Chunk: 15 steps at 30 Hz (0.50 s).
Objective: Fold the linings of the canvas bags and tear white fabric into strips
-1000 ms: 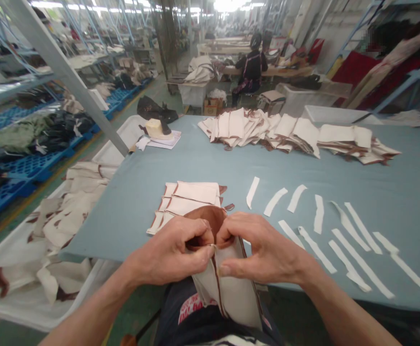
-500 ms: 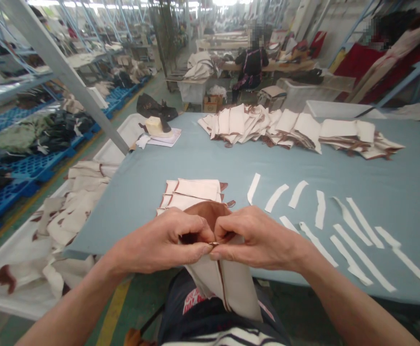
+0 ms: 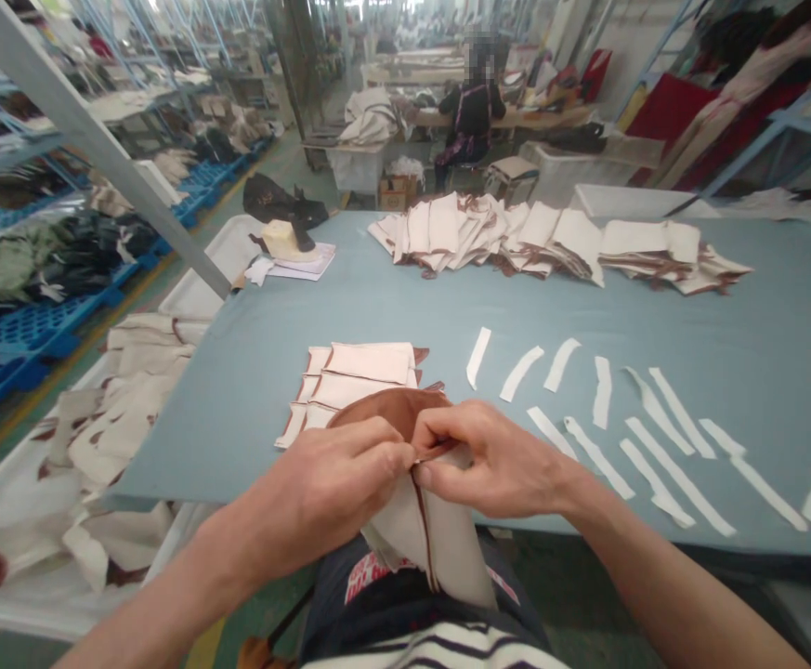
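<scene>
Between my hands hangs a cream fabric pouch point(image 3: 451, 544) with brown trim and a brown inside, its mouth turned up toward me. My left hand point(image 3: 349, 474) is closed in a pinch on the rim, next to the dark side seam. Just right of it, my right hand point(image 3: 495, 460) pinches the same rim between thumb and curled fingers, the fingertips of both hands nearly touching. Whatever lies between the fingertips is mostly hidden. The pouch's lower part hangs past the table edge, in front of my lap. Right behind it lies a stack of similar cream pouches point(image 3: 367, 362).
Several white strips point(image 3: 680, 474) are spread over the right of the blue-green table point(image 3: 238, 390). A long pile of cream pieces point(image 3: 544, 232) lies along the back. To the left are a white bin point(image 3: 1, 604) of fabric pieces and a metal post point(image 3: 119, 177). A person point(image 3: 471, 111) sits beyond.
My left hand's fingers have rolled over the pouch rim, closing the gap seen earlier between thumb and fingers. My right hand still pinches the rim. The view has shifted slightly right.
</scene>
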Tool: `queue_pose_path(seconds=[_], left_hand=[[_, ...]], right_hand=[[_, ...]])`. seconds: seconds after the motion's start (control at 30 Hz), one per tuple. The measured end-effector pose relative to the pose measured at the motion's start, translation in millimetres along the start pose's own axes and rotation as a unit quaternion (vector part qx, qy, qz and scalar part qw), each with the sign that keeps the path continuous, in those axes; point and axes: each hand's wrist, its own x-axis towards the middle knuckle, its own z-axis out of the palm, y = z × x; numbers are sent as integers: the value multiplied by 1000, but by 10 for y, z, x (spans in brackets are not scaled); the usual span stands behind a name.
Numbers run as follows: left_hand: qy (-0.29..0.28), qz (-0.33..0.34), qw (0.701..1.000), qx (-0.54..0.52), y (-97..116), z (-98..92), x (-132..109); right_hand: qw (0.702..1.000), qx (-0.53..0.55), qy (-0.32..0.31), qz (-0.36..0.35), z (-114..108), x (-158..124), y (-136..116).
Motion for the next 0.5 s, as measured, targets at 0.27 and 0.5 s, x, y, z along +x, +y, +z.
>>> queue_pose_path(seconds=[0.27, 0.5], left_hand=[[73, 118, 979, 146, -159, 189, -30], [84, 76, 990, 83, -162, 226, -19]], right_hand=[[932, 340, -4, 123, 199, 2, 233], [927, 324, 50, 181, 274, -5, 198]])
